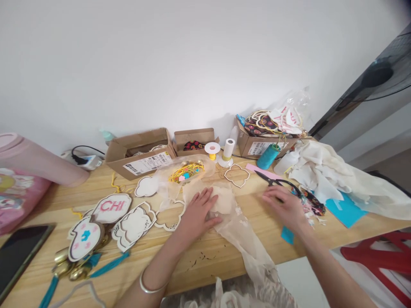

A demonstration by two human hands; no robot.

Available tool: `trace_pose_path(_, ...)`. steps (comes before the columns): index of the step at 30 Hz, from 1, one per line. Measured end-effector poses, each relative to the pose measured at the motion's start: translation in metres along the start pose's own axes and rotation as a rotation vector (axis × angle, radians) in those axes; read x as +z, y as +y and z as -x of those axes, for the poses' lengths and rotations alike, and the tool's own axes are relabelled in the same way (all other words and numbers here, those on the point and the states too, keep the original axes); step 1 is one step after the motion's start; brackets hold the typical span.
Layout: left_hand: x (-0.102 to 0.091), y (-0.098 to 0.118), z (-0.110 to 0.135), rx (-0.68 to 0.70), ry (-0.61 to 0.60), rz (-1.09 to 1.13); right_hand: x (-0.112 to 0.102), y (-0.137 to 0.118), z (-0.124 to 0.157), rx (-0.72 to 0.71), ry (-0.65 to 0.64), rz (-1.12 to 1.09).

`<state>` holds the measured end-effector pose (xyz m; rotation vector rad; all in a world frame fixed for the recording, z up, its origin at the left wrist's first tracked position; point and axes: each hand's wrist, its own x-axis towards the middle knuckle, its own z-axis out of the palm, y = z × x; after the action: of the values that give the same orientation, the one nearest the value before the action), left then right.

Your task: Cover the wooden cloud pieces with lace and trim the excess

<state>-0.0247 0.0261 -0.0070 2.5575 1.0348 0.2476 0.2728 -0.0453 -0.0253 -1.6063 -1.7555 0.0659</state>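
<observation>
My left hand (201, 209) lies flat, fingers stretched out, on a sheer cream fabric (224, 201) spread over the table. The fabric trails down past the table's front edge. My right hand (285, 205) has its fingers closed at one handle of the black scissors (272, 181), whose blades point left over a pink strip (257, 170). Just left of the scissors is a thin scalloped wooden frame (236, 175). Another scalloped frame (167, 216) lies beside my left hand, partly covered by it. A blue scrap (287, 235) is below my right wrist.
Cardboard boxes (141, 164) line the wall, with a teal thread cone (269, 156) and white spools (228, 149) before them. Embroidered pieces (112, 207), brass bells (64, 267) and a phone (24, 252) lie left. Crumpled cream cloth (324, 169) and blue sheets (345, 209) lie right.
</observation>
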Motion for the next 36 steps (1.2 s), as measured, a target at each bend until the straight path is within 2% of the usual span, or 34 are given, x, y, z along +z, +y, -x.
trace_pose_path(2, 0.000, 0.000, 0.001, 0.002, 0.013, 0.019, -0.029, 0.012, 0.018, 0.168, 0.005, 0.108)
trace_pose_path(4, -0.001, 0.001, 0.001, -0.011, 0.038, 0.047, -0.050, 0.017, 0.031, 0.251, 0.057, 0.263)
trace_pose_path(6, -0.004, 0.002, 0.001, -0.043, 0.079, 0.089, -0.062, 0.015, 0.037, 0.249, 0.094, 0.387)
trace_pose_path(9, -0.009, 0.003, 0.002, -0.104, 0.191, 0.173, -0.065, 0.000, 0.030, 0.240, 0.127, 0.444)
trace_pose_path(12, -0.014, 0.002, 0.002, -0.154, 0.330, 0.261, -0.059, -0.022, 0.014, 0.286, 0.124, 0.397)
trace_pose_path(16, -0.016, -0.003, 0.003, -0.180, 0.490, 0.363, -0.044, -0.048, -0.002, 0.203, 0.147, 0.281)
trace_pose_path(18, -0.017, -0.007, 0.003, -0.195, 0.533, 0.400, -0.034, -0.057, -0.003, 0.183, 0.138, 0.246)
trace_pose_path(23, -0.015, -0.010, 0.003, -0.219, 0.535, 0.444, -0.012, -0.072, 0.003, 0.116, 0.089, 0.175)
trace_pose_path(28, -0.018, -0.007, 0.004, -0.223, 0.497, 0.475, 0.008, -0.072, 0.005, 0.029, 0.074, 0.185)
trace_pose_path(36, -0.030, -0.001, 0.006, -0.270, 0.527, 0.487, 0.013, -0.066, 0.003, 0.026, 0.065, 0.087)
